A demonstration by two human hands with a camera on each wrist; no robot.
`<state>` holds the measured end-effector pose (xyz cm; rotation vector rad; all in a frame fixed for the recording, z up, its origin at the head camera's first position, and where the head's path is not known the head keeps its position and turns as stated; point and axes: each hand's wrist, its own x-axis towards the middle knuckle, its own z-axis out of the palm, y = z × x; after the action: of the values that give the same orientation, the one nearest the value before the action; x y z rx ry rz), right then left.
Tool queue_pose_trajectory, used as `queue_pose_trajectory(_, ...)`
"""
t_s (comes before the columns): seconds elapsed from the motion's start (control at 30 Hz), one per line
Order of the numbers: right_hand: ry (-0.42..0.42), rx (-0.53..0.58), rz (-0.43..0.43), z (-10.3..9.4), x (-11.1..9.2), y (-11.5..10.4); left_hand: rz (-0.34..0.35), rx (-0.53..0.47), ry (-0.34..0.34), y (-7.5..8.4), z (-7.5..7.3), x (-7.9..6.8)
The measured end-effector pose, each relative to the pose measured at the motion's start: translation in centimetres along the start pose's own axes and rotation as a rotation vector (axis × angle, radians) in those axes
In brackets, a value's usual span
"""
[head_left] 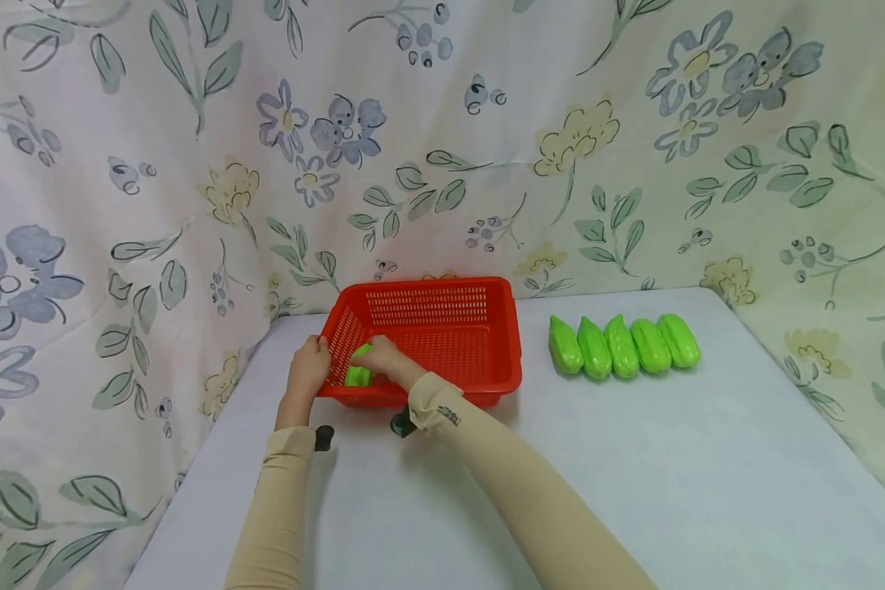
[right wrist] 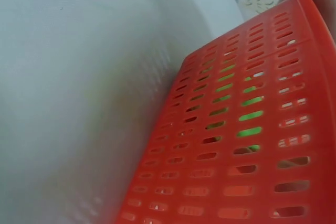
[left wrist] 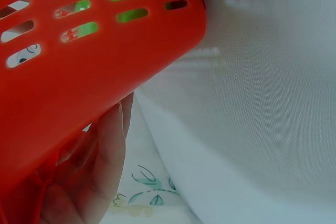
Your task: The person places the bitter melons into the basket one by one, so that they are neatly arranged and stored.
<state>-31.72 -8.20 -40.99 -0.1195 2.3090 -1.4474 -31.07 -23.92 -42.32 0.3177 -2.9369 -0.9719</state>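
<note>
One green gourd held by the right hand inside a red perforated plastic basket.
The right fingers close over the gourd at the basket's near-left corner; the left hand has its fingers curled round the left rim. Five matching gourds lie side by side on the white table, right of the basket.

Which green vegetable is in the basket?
The vegetable at the right hand; the other five lie in a row on the table, right of the basket.
</note>
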Motion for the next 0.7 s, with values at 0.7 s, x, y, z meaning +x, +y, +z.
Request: queue_pose_trajectory(0.7,0.024,0.056,-0.019,-1.5,-0.3,0.9,-0.009,0.001,0.001,0.1,0.0,-0.2)
